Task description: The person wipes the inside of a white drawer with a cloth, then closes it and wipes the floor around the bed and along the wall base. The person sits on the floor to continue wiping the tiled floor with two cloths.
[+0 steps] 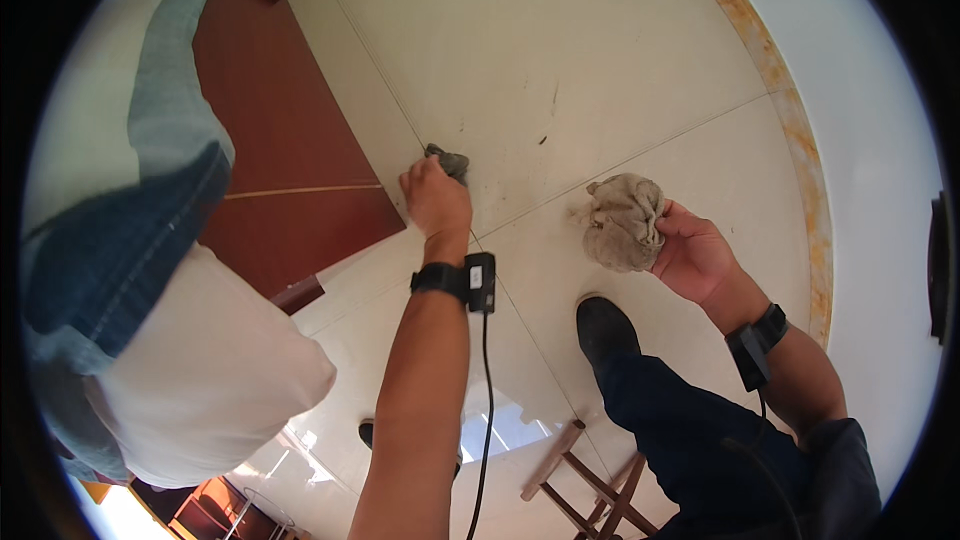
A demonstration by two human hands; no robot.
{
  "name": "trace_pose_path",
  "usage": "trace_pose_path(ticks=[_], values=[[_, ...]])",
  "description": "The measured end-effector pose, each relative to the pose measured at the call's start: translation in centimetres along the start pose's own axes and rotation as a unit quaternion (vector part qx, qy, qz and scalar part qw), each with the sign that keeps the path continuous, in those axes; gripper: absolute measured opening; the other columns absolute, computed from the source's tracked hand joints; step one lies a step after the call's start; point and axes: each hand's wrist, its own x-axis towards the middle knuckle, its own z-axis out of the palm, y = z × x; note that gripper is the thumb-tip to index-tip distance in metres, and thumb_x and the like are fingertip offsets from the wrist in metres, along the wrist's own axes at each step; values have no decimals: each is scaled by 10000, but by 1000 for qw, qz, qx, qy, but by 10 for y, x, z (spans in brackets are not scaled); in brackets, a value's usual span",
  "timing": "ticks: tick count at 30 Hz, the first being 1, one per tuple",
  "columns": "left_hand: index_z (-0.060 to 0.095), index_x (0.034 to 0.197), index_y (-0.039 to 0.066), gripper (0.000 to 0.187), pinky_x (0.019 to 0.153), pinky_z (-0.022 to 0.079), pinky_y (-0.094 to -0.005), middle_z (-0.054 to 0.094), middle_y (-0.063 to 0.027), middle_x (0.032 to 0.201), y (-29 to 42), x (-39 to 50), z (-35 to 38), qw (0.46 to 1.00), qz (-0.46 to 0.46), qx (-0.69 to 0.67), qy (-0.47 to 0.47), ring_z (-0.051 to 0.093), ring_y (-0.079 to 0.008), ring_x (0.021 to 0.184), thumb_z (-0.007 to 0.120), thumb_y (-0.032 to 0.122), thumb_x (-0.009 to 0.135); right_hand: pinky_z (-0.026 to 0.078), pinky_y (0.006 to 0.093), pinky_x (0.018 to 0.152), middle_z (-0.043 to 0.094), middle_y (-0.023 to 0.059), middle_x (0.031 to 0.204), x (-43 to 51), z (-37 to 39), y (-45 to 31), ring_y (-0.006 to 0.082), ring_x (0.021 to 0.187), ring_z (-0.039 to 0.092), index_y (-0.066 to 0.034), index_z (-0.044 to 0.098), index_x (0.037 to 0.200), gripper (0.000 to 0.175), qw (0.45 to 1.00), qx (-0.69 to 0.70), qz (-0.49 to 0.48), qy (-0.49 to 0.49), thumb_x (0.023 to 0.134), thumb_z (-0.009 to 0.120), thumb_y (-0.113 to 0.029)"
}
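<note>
My left hand (pixel 436 199) is low over the tiled floor (pixel 570 37), near the corner of a reddish-brown wooden panel. Its fingers grip a dark grey crumpled cloth (pixel 452 163). To the right, my right hand (pixel 694 244) holds a bunched beige-grey rag (pixel 624 221), pinched between thumb and fingers. Dark specks and small smears mark the tiles between and above the two cloths. Each wrist wears a black strap with a small device and a cable.
A reddish-brown wooden furniture piece (pixel 285 112) with draped fabrics (pixel 217 375) stands at left. A wooden stool (pixel 592 491) is by my leg at the bottom. A white wall (pixel 870 165) with a marbled border curves along the right. My dark shoe (pixel 606 326) rests on the floor.
</note>
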Motion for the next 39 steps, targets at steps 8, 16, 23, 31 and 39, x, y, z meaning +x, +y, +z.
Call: trace_pose_path(ticks=[8,16,23,31,39], values=[[555,1269,-57,486,1034,483,-503,570,-263,1242,-5,-151,-39,987,-143,-67,-2,577,-457,1123,574,8,788,472,486,1130,622,136,1391,0,-3,-3,294,1287,616,-18,536,1375,395,1000,23,-13,0,983,534,-62],[632,1196,-32,362,956,518,-494,636,-228,1141,65,-66,13,962,-129,-237,-34,608,-426,1103,621,17,837,438,495,1156,618,144,1379,-2,16,-8,296,1292,608,-32,533,1387,387,1000,15,12,-15,1005,525,-89],[657,1199,10,253,869,567,-361,746,-97,1054,28,-119,-59,767,-306,-558,-83,706,-224,952,680,71,954,465,434,1136,624,132,1346,10,40,-1,265,1277,599,-9,542,1365,354,999,-35,15,-2,1027,471,-89],[616,1279,-1,258,919,598,-380,699,-95,1199,-10,-189,-148,527,-417,-734,-100,695,-235,1067,607,72,1031,470,416,1132,639,128,1338,1,80,-30,246,1264,606,39,541,1404,405,981,-190,15,-33,1023,440,-53],[637,1188,-62,269,810,602,-364,710,-117,1065,14,-207,-258,591,-346,-726,-69,699,-202,898,702,65,961,517,529,1050,649,146,1330,-96,206,-71,302,1256,614,-19,538,1453,508,862,-507,21,14,1046,601,-316]])
